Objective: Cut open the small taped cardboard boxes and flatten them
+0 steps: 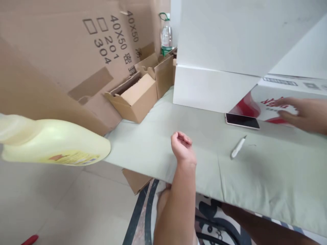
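My left hand [182, 147] rests on the pale green cloth of the table [153, 146], its fingers curled into a loose fist with nothing visible in them. At the right edge, my right hand [304, 112] is slightly blurred, thumb and fingers apart, holding nothing. Behind it stands a white box with red print [255, 102]; whether the fingers touch it I cannot tell. A smartphone [242, 121] lies screen up and dark at the foot of this box. Between the two hands lies a white pen-shaped tool [238, 147] with a dark pointed tip.
A pale yellow bottle [56, 139] juts in from the left, over the table's edge. Open small cardboard boxes [143, 98] stand against a large printed carton [76, 44]. Behind are a clear drink bottle [167, 35] and a large white box [217, 51].
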The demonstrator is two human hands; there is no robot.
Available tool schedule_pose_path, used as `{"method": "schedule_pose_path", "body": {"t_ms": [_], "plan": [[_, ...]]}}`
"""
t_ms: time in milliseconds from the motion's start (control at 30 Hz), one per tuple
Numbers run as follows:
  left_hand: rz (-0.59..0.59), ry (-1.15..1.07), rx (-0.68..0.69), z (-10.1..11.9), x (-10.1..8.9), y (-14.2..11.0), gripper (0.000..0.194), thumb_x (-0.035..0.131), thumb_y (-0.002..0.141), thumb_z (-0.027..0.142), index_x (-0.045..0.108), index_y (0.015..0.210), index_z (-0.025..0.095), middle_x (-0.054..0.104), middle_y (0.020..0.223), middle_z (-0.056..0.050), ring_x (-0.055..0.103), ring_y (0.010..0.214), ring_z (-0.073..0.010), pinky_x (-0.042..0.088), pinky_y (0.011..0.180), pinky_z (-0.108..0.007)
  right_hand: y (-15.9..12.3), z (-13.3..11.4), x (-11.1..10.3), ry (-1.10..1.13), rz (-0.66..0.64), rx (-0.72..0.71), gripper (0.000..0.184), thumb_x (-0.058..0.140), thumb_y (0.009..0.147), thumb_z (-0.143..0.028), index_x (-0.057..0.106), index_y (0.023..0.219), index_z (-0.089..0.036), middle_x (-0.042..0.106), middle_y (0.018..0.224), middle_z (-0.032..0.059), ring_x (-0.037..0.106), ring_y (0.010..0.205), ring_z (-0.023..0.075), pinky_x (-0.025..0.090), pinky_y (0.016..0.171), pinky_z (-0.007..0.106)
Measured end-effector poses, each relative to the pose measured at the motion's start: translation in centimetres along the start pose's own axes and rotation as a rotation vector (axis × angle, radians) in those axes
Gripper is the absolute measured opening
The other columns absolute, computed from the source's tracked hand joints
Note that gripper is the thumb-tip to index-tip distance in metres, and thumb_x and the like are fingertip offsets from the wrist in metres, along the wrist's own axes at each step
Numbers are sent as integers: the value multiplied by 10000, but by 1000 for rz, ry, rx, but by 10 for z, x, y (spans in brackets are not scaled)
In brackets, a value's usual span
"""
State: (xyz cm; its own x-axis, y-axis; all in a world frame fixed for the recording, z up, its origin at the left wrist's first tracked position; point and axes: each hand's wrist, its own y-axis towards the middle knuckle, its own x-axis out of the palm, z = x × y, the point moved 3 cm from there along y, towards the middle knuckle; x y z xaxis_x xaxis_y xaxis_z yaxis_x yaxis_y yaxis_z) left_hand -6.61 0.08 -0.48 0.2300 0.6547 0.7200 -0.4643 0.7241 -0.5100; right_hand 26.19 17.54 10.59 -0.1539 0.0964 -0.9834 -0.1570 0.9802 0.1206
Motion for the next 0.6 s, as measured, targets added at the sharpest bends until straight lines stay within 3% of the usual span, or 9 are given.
{"method": "schedule_pose_path", "body": {"t_ms": [100, 200, 333, 400, 467, 533, 600], "plan": [[27, -60, 4, 21, -10, 1, 187, 509, 786, 342, 374, 736, 224, 324, 602, 71, 343, 496, -79, 286, 547, -228, -6, -120, 17, -31, -83, -307, 312, 536, 871, -567, 679, 1080, -386, 743, 1130, 260, 713, 1073, 425, 507, 874, 621], [64, -126, -4, 44, -16, 6, 159, 479, 782, 314, 359, 732, 221, 303, 596, 62, 318, 503, -87, 274, 553, -236, -1, -241, 35, 42, -82, -658, 377, 536, 846, -414, 700, 1167, -306, 744, 1241, 181, 702, 1159, 397, 540, 998, 623], [101, -170, -25, 64, -22, 13, 168, 450, 783, 320, 316, 747, 226, 270, 603, 53, 283, 513, -104, 269, 563, -262, 36, -365, 48, 89, -3, -880, 478, 485, 877, -219, 685, 1309, -266, 672, 1412, 127, 614, 1342, 347, 513, 1130, 548], [111, -161, -39, 69, -25, 16, 187, 446, 775, 341, 298, 764, 228, 260, 612, 49, 279, 521, -113, 277, 570, -273, 66, -406, 50, 63, 65, -858, 534, 498, 875, -142, 667, 1364, -273, 582, 1539, 101, 525, 1454, 343, 446, 1224, 523], [120, -154, -50, 73, -28, 20, 206, 446, 766, 359, 286, 775, 228, 256, 622, 46, 279, 534, -118, 279, 577, -277, 101, -434, 54, 58, 95, -802, 595, 579, 847, -126, 628, 1424, -267, 539, 1571, 117, 461, 1503, 420, 383, 1251, 632], [126, -138, -48, 78, -32, 24, 232, 448, 753, 373, 270, 783, 228, 247, 632, 44, 281, 545, -121, 282, 587, -280, 136, -451, 62, 30, 59, -704, 598, 685, 820, -160, 646, 1396, -316, 608, 1491, 107, 503, 1467, 431, 417, 1226, 632], [126, -110, -41, 82, -36, 29, 272, 454, 737, 400, 251, 791, 228, 234, 639, 44, 280, 552, -124, 288, 594, -284, 161, -461, 72, 112, -9, -692, 425, 743, 794, -188, 741, 1212, -266, 718, 1307, 94, 586, 1393, 390, 430, 1224, 580]]}}
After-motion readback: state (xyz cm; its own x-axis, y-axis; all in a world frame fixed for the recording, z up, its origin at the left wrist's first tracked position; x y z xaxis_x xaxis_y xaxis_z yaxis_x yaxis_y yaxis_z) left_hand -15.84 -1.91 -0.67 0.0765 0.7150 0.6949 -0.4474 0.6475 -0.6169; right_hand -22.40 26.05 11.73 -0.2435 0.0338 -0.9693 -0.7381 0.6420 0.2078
